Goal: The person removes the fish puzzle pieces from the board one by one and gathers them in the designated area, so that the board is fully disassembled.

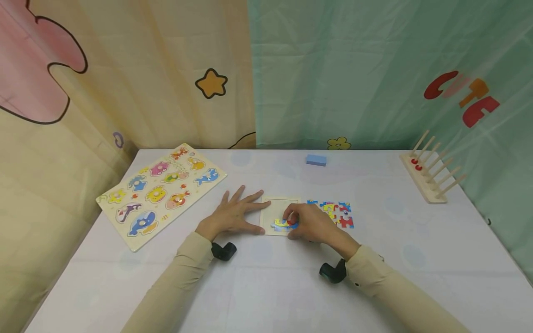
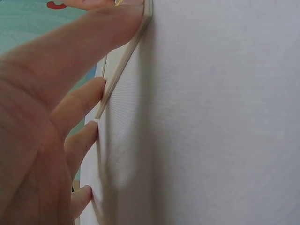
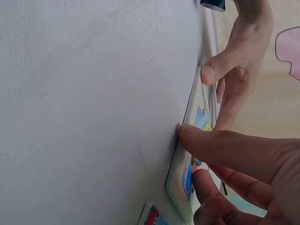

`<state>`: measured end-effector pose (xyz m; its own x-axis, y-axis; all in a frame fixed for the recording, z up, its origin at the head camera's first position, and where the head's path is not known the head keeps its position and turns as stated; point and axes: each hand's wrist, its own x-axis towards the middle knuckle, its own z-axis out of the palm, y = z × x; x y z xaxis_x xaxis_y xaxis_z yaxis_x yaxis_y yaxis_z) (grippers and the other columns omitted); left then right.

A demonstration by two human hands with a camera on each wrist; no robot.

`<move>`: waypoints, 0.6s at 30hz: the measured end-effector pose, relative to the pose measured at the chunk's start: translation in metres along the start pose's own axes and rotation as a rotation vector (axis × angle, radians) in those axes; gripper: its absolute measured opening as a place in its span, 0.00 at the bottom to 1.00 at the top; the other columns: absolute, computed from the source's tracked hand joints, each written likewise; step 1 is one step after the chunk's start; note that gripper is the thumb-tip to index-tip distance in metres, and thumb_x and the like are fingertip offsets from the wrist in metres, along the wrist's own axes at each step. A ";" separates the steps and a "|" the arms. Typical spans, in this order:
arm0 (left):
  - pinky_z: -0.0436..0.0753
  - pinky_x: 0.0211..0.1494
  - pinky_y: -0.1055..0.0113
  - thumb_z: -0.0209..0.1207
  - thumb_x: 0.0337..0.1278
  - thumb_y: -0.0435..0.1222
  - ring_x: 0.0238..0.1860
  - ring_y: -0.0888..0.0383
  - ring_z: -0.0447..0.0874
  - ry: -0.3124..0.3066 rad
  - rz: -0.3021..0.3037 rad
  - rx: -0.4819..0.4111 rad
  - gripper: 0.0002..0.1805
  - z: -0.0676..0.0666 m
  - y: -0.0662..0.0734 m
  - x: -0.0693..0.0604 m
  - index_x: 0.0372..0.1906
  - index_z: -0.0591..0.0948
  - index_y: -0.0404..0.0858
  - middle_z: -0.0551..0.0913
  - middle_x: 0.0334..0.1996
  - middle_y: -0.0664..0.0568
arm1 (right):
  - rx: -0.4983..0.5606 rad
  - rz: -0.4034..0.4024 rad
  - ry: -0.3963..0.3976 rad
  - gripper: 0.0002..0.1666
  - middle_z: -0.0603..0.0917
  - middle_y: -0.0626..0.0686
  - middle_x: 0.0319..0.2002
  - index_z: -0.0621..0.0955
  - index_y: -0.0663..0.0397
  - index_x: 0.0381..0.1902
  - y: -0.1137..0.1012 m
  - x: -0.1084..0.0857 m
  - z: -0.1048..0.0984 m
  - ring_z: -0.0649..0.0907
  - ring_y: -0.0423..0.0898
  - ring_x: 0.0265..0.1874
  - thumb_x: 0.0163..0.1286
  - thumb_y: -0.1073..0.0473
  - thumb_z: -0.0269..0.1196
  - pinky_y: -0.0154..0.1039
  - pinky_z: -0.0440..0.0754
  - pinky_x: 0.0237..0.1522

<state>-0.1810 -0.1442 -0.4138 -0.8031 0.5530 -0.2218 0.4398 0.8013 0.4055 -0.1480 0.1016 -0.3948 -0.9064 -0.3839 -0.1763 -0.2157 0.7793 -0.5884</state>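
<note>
A small pale puzzle board (image 1: 279,208) lies on the table between the hands, with yellow and blue jigsaw pieces (image 1: 278,225) along its near side. My left hand (image 1: 235,215) is spread flat at the board's left edge, its thumb and index fingertip touching the frame. Over the board's near right part, my right hand (image 1: 313,223) has curled fingers on a puzzle piece (image 3: 197,162), mostly covered by them. In the right wrist view its thumb (image 3: 211,145) lies against the board's near edge. Several loose jigsaw pieces (image 1: 345,221) lie just right of the board, partly behind the right hand.
At the left lies a large wooden peg puzzle (image 1: 166,217) with sea animals. A blue block (image 1: 316,160) sits near the table's back edge. At the far right stands a wooden rack (image 1: 424,182) of upright pegs with red beads. Printed curtains (image 1: 291,83) hang behind.
</note>
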 end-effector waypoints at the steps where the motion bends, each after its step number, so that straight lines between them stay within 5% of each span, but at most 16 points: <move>1: 0.30 0.71 0.34 0.64 0.47 0.66 0.77 0.42 0.28 0.000 0.001 0.000 0.44 0.000 0.000 0.000 0.73 0.65 0.64 0.47 0.78 0.63 | 0.005 -0.001 0.005 0.21 0.81 0.45 0.30 0.82 0.45 0.39 0.000 0.000 0.000 0.77 0.42 0.30 0.48 0.61 0.79 0.37 0.76 0.32; 9: 0.30 0.71 0.34 0.65 0.48 0.65 0.77 0.41 0.28 0.003 0.003 -0.011 0.44 0.000 0.000 -0.001 0.72 0.66 0.63 0.47 0.78 0.63 | 0.051 -0.026 0.038 0.20 0.81 0.44 0.31 0.82 0.46 0.38 0.001 -0.003 0.002 0.77 0.42 0.32 0.49 0.63 0.78 0.38 0.76 0.34; 18: 0.30 0.72 0.34 0.63 0.48 0.66 0.77 0.42 0.28 0.002 0.003 0.013 0.44 0.000 0.000 0.000 0.73 0.65 0.64 0.47 0.78 0.63 | 0.207 -0.063 0.081 0.08 0.83 0.43 0.28 0.84 0.48 0.32 0.007 -0.004 0.002 0.77 0.43 0.26 0.57 0.65 0.73 0.38 0.75 0.24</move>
<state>-0.1808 -0.1441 -0.4136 -0.8025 0.5549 -0.2191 0.4472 0.8027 0.3947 -0.1450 0.1076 -0.4003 -0.9216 -0.3809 -0.0753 -0.2010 0.6339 -0.7468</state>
